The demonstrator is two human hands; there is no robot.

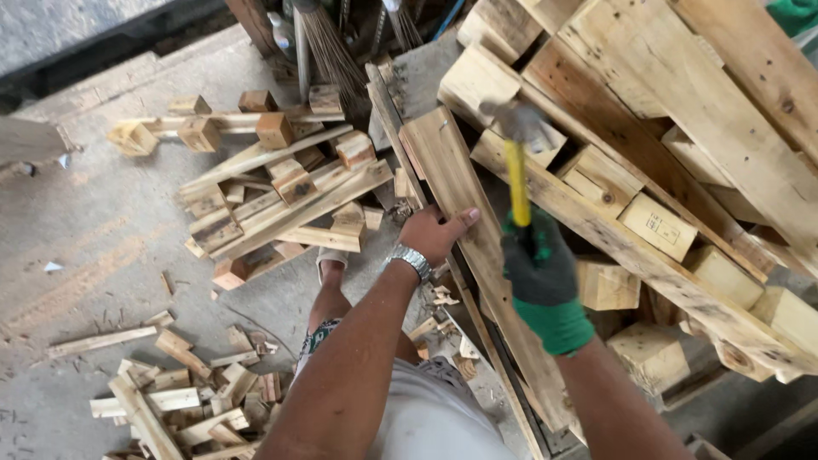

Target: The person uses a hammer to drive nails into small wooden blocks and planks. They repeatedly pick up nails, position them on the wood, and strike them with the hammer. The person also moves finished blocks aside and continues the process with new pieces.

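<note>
2 hands: left hand (433, 233) grips plank (464, 230) edge, right hand (538, 266) holds hammer (516, 149).

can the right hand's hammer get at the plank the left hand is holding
Probably yes. The right hand, in a green glove, holds the hammer raised just above the plank, and the left hand grips the plank's edge lower down, leaving its upper face open.

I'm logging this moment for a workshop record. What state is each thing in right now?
left hand: bare, gripping the edge of the plank
right hand: gloved in green, closed round the hammer handle
hammer: raised, head blurred over the pallet
plank: tilted, partly loose from the pallet
pallet: partly taken apart, blocks still on
scrap pile: loose boards and blocks heaped on the floor
wristwatch: on the left wrist
</note>
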